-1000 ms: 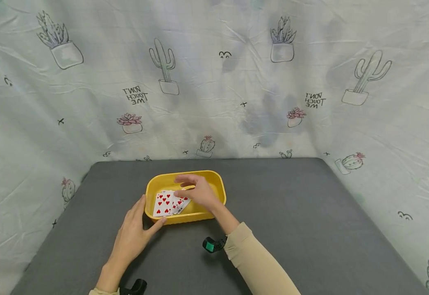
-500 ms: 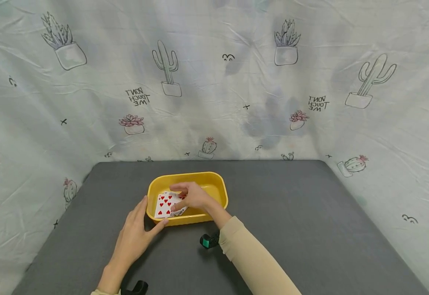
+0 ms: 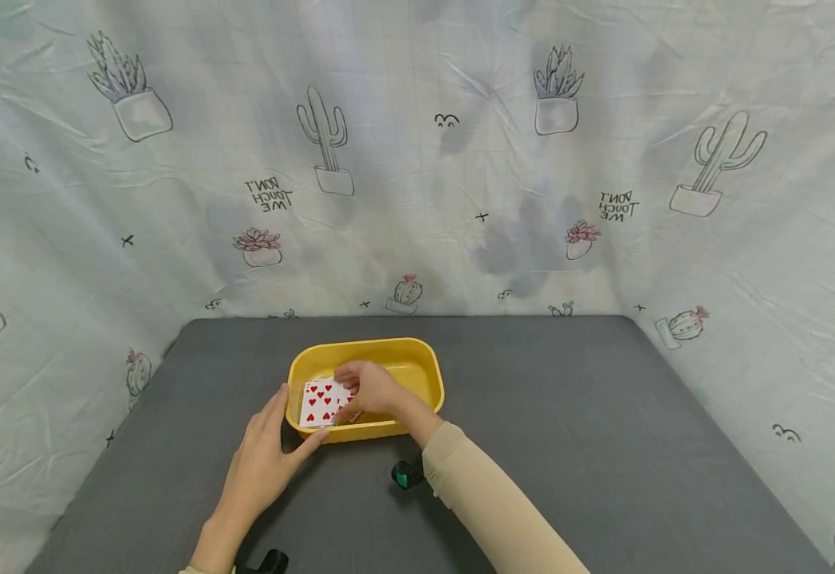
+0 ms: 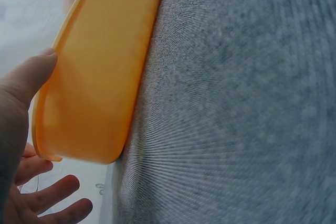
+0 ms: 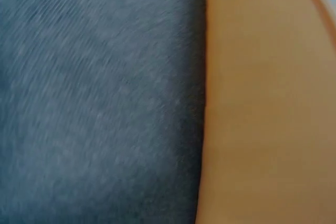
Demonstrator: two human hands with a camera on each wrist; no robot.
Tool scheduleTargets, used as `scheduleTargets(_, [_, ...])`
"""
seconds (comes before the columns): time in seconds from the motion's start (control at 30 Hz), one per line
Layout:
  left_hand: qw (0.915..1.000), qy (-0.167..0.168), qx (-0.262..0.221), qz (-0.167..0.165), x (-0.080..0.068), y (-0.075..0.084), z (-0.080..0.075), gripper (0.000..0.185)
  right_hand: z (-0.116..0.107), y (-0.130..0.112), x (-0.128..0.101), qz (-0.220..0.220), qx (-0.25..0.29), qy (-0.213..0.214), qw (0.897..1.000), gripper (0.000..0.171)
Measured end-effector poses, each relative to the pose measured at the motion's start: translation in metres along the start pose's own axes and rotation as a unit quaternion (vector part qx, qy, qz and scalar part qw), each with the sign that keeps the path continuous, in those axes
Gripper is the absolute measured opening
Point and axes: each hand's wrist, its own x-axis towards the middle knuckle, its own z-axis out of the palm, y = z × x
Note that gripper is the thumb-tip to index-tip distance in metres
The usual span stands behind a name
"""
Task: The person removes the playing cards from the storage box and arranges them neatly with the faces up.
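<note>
The playing cards [image 3: 320,401], white with red hearts, lay face up inside the yellow tub [image 3: 427,368]. The right hand [image 3: 372,388] pinched them; the left hand [image 3: 262,462], fingers straight, touched the tub's corner.

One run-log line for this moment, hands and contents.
left hand: steadies yellow tray at near-left corner | right hand: fingers on playing cards inside tray | cards: face up, hearts | surface: grey mat

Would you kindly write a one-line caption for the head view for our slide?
Left hand steadies a yellow tub on a grey table while the right hand reaches for the playing cards inside.
</note>
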Motion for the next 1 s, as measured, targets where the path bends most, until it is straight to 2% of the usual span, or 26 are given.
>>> scheduleTargets(0.1, [1.0000, 0.007, 0.003, 0.005, -0.0001, -0.0014, 0.0012, 0.104, 0.0031, -0.0007, 0.0028, -0.011, -0.052, -0.004, 0.999, 0.077])
scheduleTargets(0.23, [0.9999, 0.012, 0.005, 0.009, -0.0002, -0.0023, 0.0017, 0.103, 0.0058, -0.0007, 0.0049, -0.015, -0.080, -0.007, 0.997, 0.078])
scheduleTargets(0.4, [1.0000, 0.005, 0.005, 0.005, 0.0006, -0.0009, 0.0001, 0.103, 0.0055, -0.0013, 0.0050, -0.013, -0.081, -0.005, 0.997, 0.080])
scheduleTargets(0.67, [0.9999, 0.011, 0.005, 0.010, -0.0008, -0.0021, 0.0019, 0.102, 0.0030, -0.0001, 0.0023, -0.046, -0.109, -0.027, 0.993, 0.084])
scheduleTargets(0.83, [0.9995, 0.023, 0.008, 0.020, -0.0018, -0.0040, 0.0030, 0.100, 0.0030, -0.0001, 0.0009, -0.054, -0.099, -0.026, 0.993, 0.084])
scheduleTargets(1.0, [0.9999, 0.009, 0.012, 0.008, -0.0016, -0.0047, 0.0042, 0.103, 0.0005, 0.0005, -0.0014, -0.058, -0.078, -0.016, 0.995, 0.089])
